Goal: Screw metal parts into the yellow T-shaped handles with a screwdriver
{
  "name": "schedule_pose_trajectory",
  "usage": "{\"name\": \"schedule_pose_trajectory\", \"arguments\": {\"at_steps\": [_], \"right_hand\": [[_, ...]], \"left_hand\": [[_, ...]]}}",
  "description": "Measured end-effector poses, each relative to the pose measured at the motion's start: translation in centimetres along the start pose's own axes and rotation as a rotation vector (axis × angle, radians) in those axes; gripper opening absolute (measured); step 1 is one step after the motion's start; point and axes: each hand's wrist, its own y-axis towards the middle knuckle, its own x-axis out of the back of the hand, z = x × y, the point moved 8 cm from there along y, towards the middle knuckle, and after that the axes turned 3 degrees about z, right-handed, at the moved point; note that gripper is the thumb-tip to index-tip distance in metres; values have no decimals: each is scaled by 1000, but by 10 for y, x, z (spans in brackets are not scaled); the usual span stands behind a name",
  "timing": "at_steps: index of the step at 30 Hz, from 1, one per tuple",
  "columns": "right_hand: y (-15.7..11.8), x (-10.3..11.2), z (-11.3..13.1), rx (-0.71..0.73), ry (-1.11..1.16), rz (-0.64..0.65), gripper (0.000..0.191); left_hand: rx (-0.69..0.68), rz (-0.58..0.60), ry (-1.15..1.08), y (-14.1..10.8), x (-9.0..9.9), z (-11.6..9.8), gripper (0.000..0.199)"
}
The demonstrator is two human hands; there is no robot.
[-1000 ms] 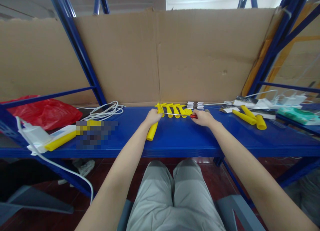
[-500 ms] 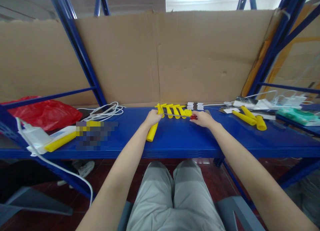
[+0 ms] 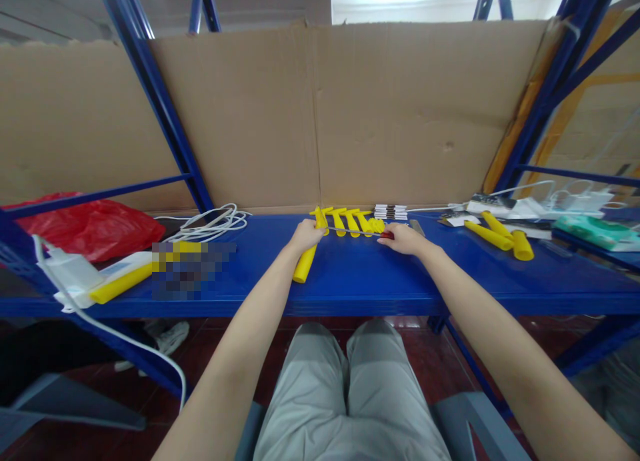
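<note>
My left hand (image 3: 307,235) is closed round a yellow part (image 3: 304,264), whose tube end sticks out below the fingers and whose top shows above them. In my right hand (image 3: 403,238) is the red handle of a screwdriver (image 3: 356,232); its thin metal shaft reaches left to the yellow part at my left fingers. Whether the tip touches the part is too small to tell. Several yellow pieces (image 3: 354,222) lie in a row just behind the shaft. A stack of small white and black items (image 3: 391,212) sits behind my right hand.
The blue table (image 3: 360,274) carries a red bag (image 3: 100,226), coiled white cable (image 3: 220,222) and a yellow tube (image 3: 123,285) at left. More yellow tubes (image 3: 489,235) and a green packet (image 3: 595,232) lie at right. Cardboard (image 3: 240,121) stands behind.
My right hand has shifted very slightly left and turned a little on the screwdriver handle. My left hand and the yellow part stay in place.
</note>
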Motion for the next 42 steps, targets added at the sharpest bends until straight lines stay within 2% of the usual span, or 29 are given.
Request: {"name": "schedule_pose_trajectory", "arguments": {"at_steps": [6, 20, 42], "right_hand": [[1, 0, 0, 21, 2, -26, 17], [-1, 1, -3, -8, 17, 6, 15], [-2, 4, -2, -9, 20, -20, 15]], "left_hand": [[2, 2, 3, 0, -1, 0, 20], [17, -12, 43, 0, 2, 0, 17], [5, 18, -13, 1, -2, 1, 21]]}}
